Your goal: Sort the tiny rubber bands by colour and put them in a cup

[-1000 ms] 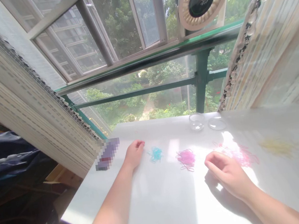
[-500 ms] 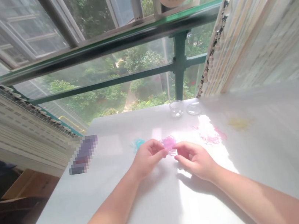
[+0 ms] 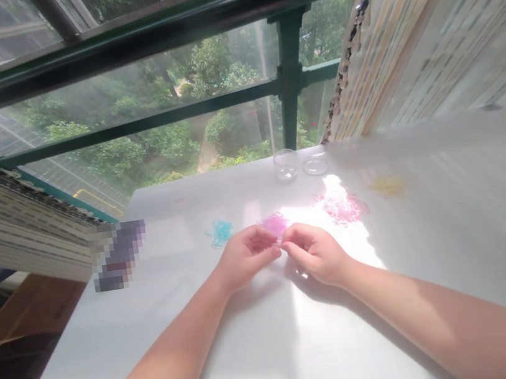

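Observation:
Over the white table point(image 3: 238, 354), my left hand point(image 3: 249, 256) and my right hand point(image 3: 317, 252) meet with their fingertips nearly touching. Thumb and fingers of each are pinched together; anything between them is too small to make out. Just beyond the fingertips lies a pile of thin purple loops point(image 3: 274, 223), partly covered by the hands. A teal pile of similar loops point(image 3: 220, 233) sits beyond my left hand. Past my right hand, pink loops point(image 3: 346, 208) spread partly in bright sunlight.
A yellow pile point(image 3: 388, 185) lies further right. Near the window edge stand a clear round container point(image 3: 286, 167) and a clear lid-like disc point(image 3: 315, 165). A blurred-out dark object point(image 3: 121, 255) rests at the left edge. Curtains point(image 3: 407, 48) hang beside the green railing point(image 3: 289, 78).
My hands have come closer, and the small gap between their fingertips has narrowed. The view has tilted down, showing more of the table's front edge.

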### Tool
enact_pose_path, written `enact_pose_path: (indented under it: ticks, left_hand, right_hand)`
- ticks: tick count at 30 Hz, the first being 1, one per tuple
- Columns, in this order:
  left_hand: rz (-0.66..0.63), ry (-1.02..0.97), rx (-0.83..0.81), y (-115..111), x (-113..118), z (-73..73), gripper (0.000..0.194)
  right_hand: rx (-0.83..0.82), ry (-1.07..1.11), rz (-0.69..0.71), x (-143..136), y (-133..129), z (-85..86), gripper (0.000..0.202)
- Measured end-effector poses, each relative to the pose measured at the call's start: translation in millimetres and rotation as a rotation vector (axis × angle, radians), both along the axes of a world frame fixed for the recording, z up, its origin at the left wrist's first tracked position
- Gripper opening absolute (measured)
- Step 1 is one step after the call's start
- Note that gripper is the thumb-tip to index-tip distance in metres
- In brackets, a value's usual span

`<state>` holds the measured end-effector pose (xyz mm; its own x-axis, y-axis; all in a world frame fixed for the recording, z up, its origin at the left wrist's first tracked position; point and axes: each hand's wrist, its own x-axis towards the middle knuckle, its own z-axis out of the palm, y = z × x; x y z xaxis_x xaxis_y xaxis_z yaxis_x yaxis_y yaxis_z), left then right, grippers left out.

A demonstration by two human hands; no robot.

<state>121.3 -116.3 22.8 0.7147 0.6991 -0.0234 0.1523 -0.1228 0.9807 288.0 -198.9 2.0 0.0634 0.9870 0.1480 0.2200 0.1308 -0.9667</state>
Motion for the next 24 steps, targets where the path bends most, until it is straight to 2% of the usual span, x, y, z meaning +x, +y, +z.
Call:
enact_pose_path:
  ticks: [6, 24]
  left_hand:
    - [0.019, 0.108, 0.205, 1.3, -2.1, -0.3, 0.016]
    - [-0.003, 0.169, 0.439, 5.3, -7.7, 3.7, 0.012]
  right_hand:
    - [0.005, -0.042, 0.002, 0.7, -0.4, -0.2, 0.012]
    - [-0.002, -0.063, 0.021, 2.1, 0.0, 2.7, 0.013]
